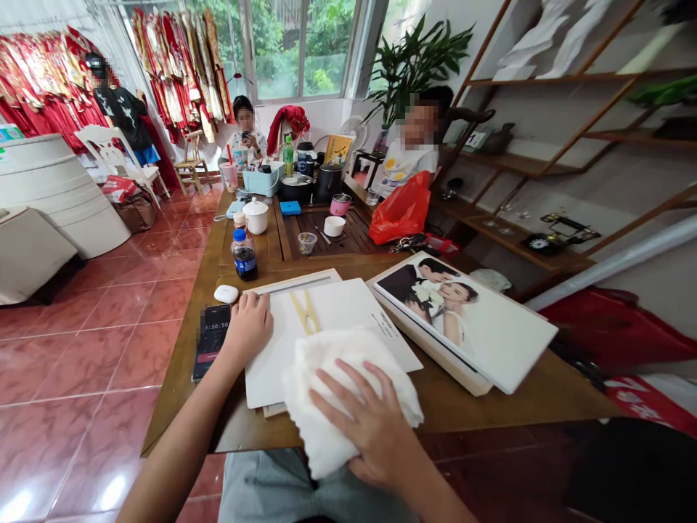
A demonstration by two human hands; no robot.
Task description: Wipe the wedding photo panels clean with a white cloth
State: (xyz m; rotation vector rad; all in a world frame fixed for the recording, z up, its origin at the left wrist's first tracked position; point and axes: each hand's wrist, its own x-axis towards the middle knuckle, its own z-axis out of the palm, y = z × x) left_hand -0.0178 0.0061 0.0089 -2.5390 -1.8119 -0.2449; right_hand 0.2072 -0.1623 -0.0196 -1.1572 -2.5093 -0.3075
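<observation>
Right hand [375, 425], fingers spread wide, is laid on a cloth [327, 363] over a white board [348, 309], whose edge is touched by the left hand [250, 327], grip unclear.

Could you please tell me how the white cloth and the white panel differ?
The white cloth is rumpled, while the white panel lies flat. The white cloth looks plain; the white panel bears a yellow shape and dark print. Both are mostly white.

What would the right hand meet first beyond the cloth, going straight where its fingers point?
Probably the yellow forked piece on the white board; how far it rises is unclear.
</observation>
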